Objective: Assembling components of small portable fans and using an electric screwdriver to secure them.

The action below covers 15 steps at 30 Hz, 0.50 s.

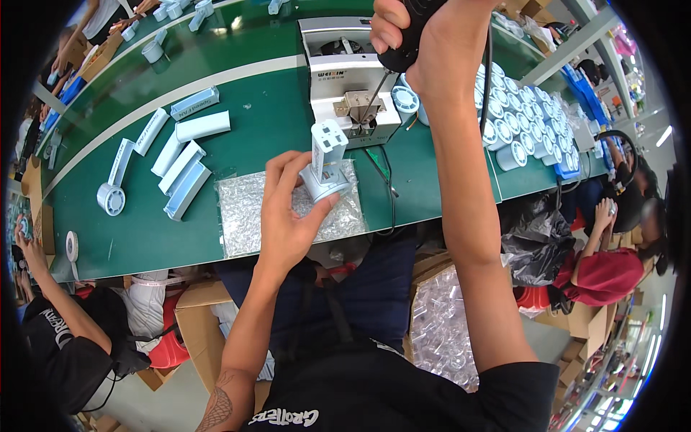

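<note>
My left hand (286,209) grips the round base of a pale blue plastic fan part (327,155), its thumb and fingers on opposite sides. The part stands upright on a sheet of bubble wrap (245,209), its open-holed end facing up. Raised at the top, my right hand (446,50) is wrapped round a black electric screwdriver (414,39). Its thin shaft points down into the front pickup of a grey metal screw feeder (349,79). Whether a screw sits on the tip is too small to tell.
Several pale blue housings (203,127) lie on the green workbench (252,108) at left. Rows of round pale blue parts (512,155) crowd the right. A tape roll (72,246) rests at the left front edge. A black cable (393,189) hangs over the front edge. Co-workers sit either side.
</note>
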Each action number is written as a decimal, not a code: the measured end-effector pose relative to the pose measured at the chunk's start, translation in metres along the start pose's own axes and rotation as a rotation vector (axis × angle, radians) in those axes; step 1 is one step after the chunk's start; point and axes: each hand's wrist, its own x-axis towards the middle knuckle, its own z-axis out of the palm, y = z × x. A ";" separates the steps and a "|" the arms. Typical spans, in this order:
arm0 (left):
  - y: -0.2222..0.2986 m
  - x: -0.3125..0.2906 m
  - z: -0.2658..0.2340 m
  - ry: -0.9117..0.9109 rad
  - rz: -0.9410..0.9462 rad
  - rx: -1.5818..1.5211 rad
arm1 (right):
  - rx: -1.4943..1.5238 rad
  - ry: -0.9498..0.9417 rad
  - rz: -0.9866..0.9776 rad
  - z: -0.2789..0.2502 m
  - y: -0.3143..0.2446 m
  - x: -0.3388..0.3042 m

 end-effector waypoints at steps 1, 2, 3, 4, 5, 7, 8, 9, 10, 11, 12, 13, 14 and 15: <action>0.000 0.001 0.001 -0.003 0.011 -0.054 | -0.016 -0.014 -0.010 0.001 -0.001 0.000; 0.000 0.002 0.002 -0.006 0.022 -0.108 | -0.016 -0.014 -0.008 0.000 0.000 -0.001; 0.000 0.003 0.002 -0.007 0.020 -0.107 | -0.001 0.003 0.000 -0.001 0.002 -0.001; 0.001 0.003 0.001 -0.015 -0.010 -0.139 | 0.015 0.019 0.011 -0.001 0.002 -0.002; 0.001 0.003 0.001 -0.022 -0.040 -0.171 | -0.008 0.012 -0.014 -0.003 -0.001 -0.003; 0.000 0.004 0.002 -0.019 -0.038 -0.161 | -0.023 -0.007 -0.038 -0.009 -0.005 -0.005; -0.001 0.004 0.002 -0.015 -0.031 -0.153 | -0.015 0.033 -0.018 -0.009 -0.009 -0.011; -0.002 0.002 0.000 -0.015 -0.037 -0.150 | 0.556 -0.111 0.044 -0.006 -0.013 -0.017; -0.002 0.002 0.001 -0.035 -0.037 -0.146 | 1.121 -0.254 0.101 -0.004 -0.018 -0.024; -0.002 0.002 0.000 -0.050 -0.039 -0.134 | 0.443 -0.108 0.013 0.000 -0.028 -0.033; -0.001 0.002 0.000 -0.049 -0.043 -0.129 | -0.235 0.038 -0.069 0.003 -0.038 -0.043; -0.001 0.002 0.000 -0.054 -0.049 -0.127 | -0.329 0.023 -0.066 0.007 -0.042 -0.049; -0.001 0.003 0.000 -0.058 -0.056 -0.124 | -0.326 0.027 -0.063 0.003 -0.033 -0.049; -0.002 0.003 0.001 -0.062 -0.058 -0.119 | 0.087 -0.108 -0.086 -0.004 -0.017 -0.047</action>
